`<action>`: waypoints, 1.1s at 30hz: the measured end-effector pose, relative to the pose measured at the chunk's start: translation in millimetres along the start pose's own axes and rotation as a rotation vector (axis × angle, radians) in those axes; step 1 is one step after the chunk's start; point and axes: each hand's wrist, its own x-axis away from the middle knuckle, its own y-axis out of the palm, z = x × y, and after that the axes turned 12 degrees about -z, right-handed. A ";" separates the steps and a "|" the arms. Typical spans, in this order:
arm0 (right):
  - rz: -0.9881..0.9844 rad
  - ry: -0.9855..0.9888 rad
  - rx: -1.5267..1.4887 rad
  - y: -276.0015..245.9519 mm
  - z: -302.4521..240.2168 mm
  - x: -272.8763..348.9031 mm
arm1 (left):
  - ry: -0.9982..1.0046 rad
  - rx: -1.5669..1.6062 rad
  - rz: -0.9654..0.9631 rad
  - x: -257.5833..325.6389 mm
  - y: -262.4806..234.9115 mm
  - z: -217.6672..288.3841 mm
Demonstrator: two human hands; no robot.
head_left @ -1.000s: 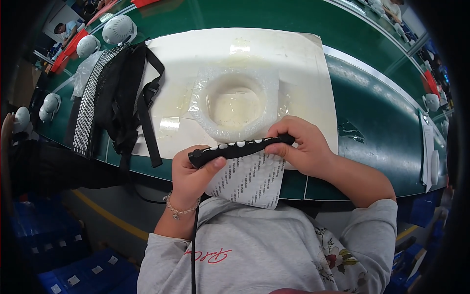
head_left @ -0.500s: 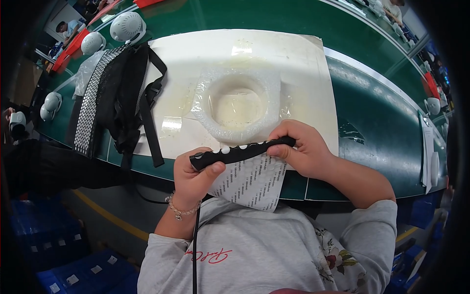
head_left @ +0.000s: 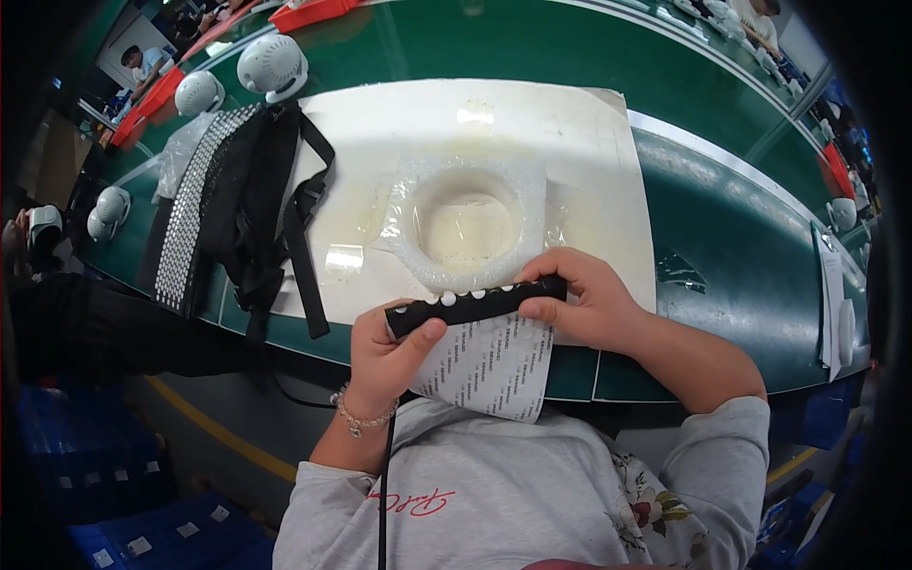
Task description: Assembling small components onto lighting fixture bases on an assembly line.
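I hold a black strap piece (head_left: 475,305) studded with a row of white beads level over the table's near edge. My left hand (head_left: 388,353) pinches its left end with the thumb on top. My right hand (head_left: 581,306) grips the right end. Under the strap hangs a white printed paper sheet (head_left: 494,366), its lower part over my lap. Just beyond the strap lies a clear plastic ring-shaped tray (head_left: 465,223) on a white mat (head_left: 570,133).
A pile of black straps and a sparkly beaded band (head_left: 233,204) lies at the mat's left. White round devices (head_left: 271,65) stand on the green table (head_left: 722,218) at far left. Blue crates (head_left: 123,518) sit on the floor at lower left.
The strap and both hands have shifted slightly; my grip stays the same at both ends.
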 end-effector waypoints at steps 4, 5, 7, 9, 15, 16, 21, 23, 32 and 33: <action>-0.003 0.028 -0.057 0.2 0.7 0.3 | -0.043 0.030 -0.013 0.8 -1.5 0.2; -0.024 0.047 -0.043 -0.4 -0.1 0.3 | -0.046 0.013 -0.018 0.9 -1.4 0.3; -0.037 0.064 -0.024 -1.4 -0.8 -0.4 | -0.063 0.003 -0.050 0.8 -3.1 2.5; -0.066 0.080 -0.098 -1.6 0.2 -2.5 | -0.071 0.010 -0.019 0.7 -2.6 1.5; -0.053 0.073 -0.161 -2.8 2.5 -4.4 | -0.062 -0.008 -0.047 -2.2 -4.7 3.3; -0.041 0.071 -0.154 -3.6 2.9 -4.1 | -0.054 -0.008 -0.058 -3.0 -3.5 4.1; -0.164 0.130 0.018 -16.0 -2.3 -7.1 | -0.093 -0.070 0.012 -4.0 -1.9 1.4; -0.190 -0.007 0.002 -19.3 10.4 -6.9 | -0.076 -0.068 0.045 -2.2 0.4 1.0; 0.372 0.251 0.658 -121.7 67.5 -3.6 | -0.007 0.011 0.113 3.8 11.4 0.9; 0.513 0.358 0.874 -133.1 86.2 1.1 | -0.004 0.010 0.100 2.5 10.8 0.4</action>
